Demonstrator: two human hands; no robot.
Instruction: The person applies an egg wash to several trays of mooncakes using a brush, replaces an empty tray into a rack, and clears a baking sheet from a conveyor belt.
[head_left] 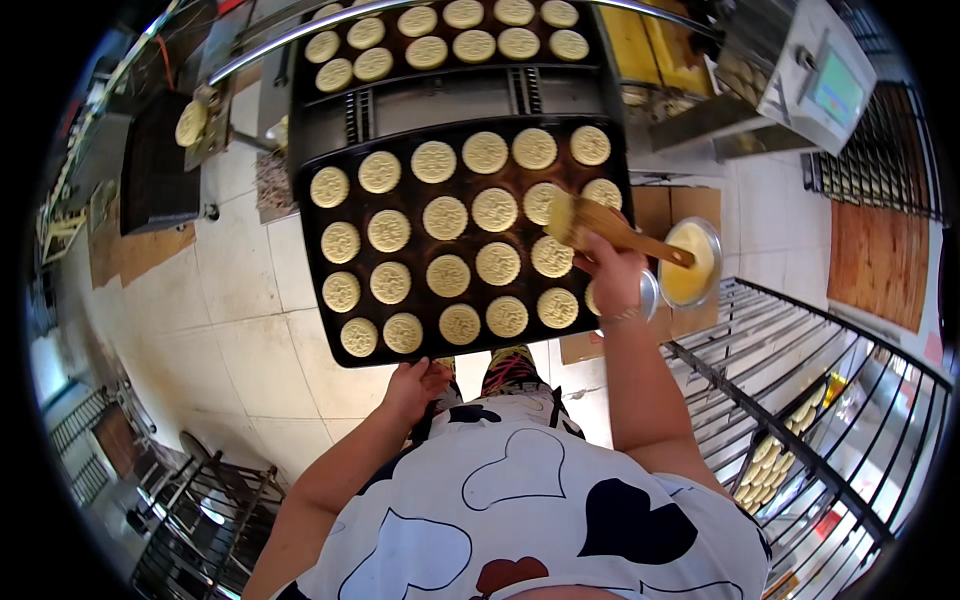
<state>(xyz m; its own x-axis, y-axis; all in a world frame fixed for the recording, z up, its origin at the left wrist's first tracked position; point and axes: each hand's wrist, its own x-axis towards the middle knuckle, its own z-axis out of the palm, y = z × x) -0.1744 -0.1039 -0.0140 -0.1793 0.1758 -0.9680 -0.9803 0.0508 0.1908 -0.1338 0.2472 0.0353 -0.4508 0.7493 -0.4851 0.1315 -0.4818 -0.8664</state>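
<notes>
A black baking tray (pixel 318 300) lies in front of me with rows of round, pale, pattern-stamped pastries (pixel 445 217) on it. My right hand (pixel 612 270) is closed around a wide wooden pastry brush (pixel 620 232). The brush's pale bristles are over the pastries on the tray's right side, and its handle points right. My left hand (pixel 418 388) is at the tray's near edge with its fingers curled against the rim. Right of the tray, below the handle's end, is a metal bowl (pixel 717 250) of yellow liquid, perhaps egg wash.
Behind the tray, a second tray (pixel 400 78) of pastries sits on a metal conveyor frame (pixel 440 105). A machine with a screen (pixel 835 88) stands at the far right. A black rack (pixel 800 330) is close to my right arm. Another rack (pixel 215 510) stands at lower left.
</notes>
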